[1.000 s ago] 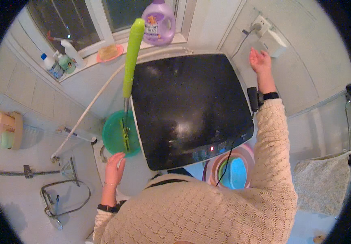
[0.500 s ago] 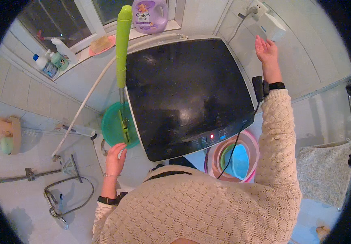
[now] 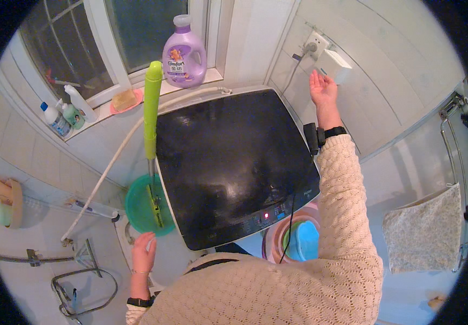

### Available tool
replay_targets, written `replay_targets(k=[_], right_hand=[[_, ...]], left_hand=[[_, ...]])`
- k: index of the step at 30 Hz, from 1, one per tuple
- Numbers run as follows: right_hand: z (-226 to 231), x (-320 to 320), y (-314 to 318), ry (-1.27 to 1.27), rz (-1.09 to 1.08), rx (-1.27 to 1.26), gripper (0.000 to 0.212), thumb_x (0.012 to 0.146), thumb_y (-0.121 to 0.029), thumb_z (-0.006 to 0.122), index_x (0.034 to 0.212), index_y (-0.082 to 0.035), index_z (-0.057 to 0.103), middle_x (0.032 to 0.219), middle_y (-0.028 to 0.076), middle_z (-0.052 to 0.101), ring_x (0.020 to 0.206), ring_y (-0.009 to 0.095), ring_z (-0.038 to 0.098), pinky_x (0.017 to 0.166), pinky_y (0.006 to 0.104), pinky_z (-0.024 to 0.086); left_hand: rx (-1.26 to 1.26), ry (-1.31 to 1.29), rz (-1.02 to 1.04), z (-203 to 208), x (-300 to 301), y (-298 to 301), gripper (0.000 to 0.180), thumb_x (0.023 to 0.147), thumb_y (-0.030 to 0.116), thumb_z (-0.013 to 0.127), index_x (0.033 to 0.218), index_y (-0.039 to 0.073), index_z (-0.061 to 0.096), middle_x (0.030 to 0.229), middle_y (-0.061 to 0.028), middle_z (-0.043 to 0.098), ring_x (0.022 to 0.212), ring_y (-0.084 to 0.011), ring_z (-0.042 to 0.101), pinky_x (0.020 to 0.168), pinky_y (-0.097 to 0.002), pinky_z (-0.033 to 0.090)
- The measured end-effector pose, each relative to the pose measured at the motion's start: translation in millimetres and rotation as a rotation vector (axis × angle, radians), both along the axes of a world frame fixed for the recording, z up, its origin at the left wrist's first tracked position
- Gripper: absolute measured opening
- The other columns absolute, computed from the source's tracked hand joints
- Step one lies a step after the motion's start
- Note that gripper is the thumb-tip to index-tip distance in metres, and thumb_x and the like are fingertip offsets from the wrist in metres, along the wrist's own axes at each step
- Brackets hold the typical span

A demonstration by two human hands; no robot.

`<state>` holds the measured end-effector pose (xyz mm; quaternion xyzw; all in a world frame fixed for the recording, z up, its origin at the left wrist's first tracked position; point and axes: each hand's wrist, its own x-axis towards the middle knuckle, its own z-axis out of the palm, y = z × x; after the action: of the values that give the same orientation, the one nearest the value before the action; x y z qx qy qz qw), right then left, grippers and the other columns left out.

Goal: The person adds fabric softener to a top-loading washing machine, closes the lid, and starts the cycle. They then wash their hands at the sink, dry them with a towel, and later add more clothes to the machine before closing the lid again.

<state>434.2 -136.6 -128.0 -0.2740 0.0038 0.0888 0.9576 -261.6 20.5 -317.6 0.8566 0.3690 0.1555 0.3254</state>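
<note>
Several fingers of the right hand (image 3: 324,97) are spread and loosely curled, palm turned up toward the camera, with nothing in their grasp. Their tips are just below the near edge of a white box (image 3: 334,66) on the tiled wall; whether they touch it, I cannot tell. From those fingertips the box lies up and slightly to the right, its longer side slanting down to the right along the wall, so that the fingers point across it rather than along it. The right hand is much the nearer one.

The left hand (image 3: 143,254) is well apart from the box, low at the left, its fingers slightly bent, the thumb a little away from them, and it holds nothing. Just beyond its fingertips stands a green basin (image 3: 134,212) with the foot of a mop in it, the mop's bright green handle (image 3: 152,114) rising beside the washing machine (image 3: 228,168).

That machine, its dark lid down, fills the space between the hands. Farther out, a plug (image 3: 310,47) sits in the socket (image 3: 319,40) beside the box, and a purple bottle (image 3: 184,60) stands on the windowsill.
</note>
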Motion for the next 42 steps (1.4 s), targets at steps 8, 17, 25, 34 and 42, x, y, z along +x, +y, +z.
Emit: replay_targets(k=[8, 17, 25, 34, 42], right_hand=[[-1.7, 11.3, -13.2, -0.017, 0.11, 0.004, 0.045, 0.091, -0.012, 0.047, 0.131, 0.001, 0.031, 0.141, 0.017, 0.035, 0.118, 0.036, 0.051, 0.091, 0.048, 0.049], [-26.0, -102.3, -50.0, -0.172, 0.598, -0.688, 0.037, 0.092, -0.018, 0.054, 0.124, 0.001, 0.047, 0.116, 0.011, 0.06, 0.094, 0.022, 0.064, 0.073, 0.0284, 0.053], [-99.4, -251.0, -175.9, -0.05, 0.672, -1.074, 0.04, 0.093, -0.027, 0.058, 0.127, -0.007, 0.051, 0.112, 0.006, 0.063, 0.089, 0.014, 0.063, 0.073, 0.0259, 0.05], [-196.5, -332.6, -254.7, -0.566, 0.219, -1.693, 0.034, 0.092, -0.015, 0.052, 0.124, -0.007, 0.056, 0.102, 0.013, 0.063, 0.086, 0.024, 0.063, 0.074, 0.0336, 0.051], [-212.1, -341.9, -224.9, -0.743, 0.135, -1.973, 0.051, 0.088, -0.011, 0.052, 0.137, -0.023, 0.045, 0.106, 0.017, 0.058, 0.092, 0.037, 0.06, 0.076, 0.0436, 0.05]], left_hand=[[-0.042, 0.028, -0.022, 1.5, 5.9, -1.5, 0.024, 0.085, 0.015, 0.063, 0.107, 0.006, 0.065, 0.113, -0.0128, 0.063, 0.108, -0.0307, 0.057, 0.095, -0.0386, 0.044], [0.161, -0.11, -0.245, 22.6, 73.1, -9.2, 0.041, 0.077, 0.017, 0.072, 0.115, 0.007, 0.061, 0.115, -0.0119, 0.059, 0.107, -0.0319, 0.055, 0.092, -0.039, 0.044], [0.475, -0.051, -0.76, 41.2, 147.6, -38.6, 0.048, 0.067, 0.03, 0.077, 0.11, 0.013, 0.064, 0.121, -0.0062, 0.053, 0.111, -0.0296, 0.047, 0.091, -0.043, 0.04], [0.618, -0.221, -0.992, 45.6, 159.1, -30.8, 0.025, 0.067, 0.018, 0.074, 0.09, 0.014, 0.067, 0.104, -0.0001, 0.061, 0.101, -0.0208, 0.055, 0.081, -0.0361, 0.046], [0.729, -0.394, -0.921, 124.4, 155.0, -27.6, 0.023, 0.063, 0.009, 0.075, 0.085, 0.011, 0.067, 0.096, -0.0016, 0.067, 0.094, -0.0219, 0.065, 0.069, -0.0316, 0.05]])
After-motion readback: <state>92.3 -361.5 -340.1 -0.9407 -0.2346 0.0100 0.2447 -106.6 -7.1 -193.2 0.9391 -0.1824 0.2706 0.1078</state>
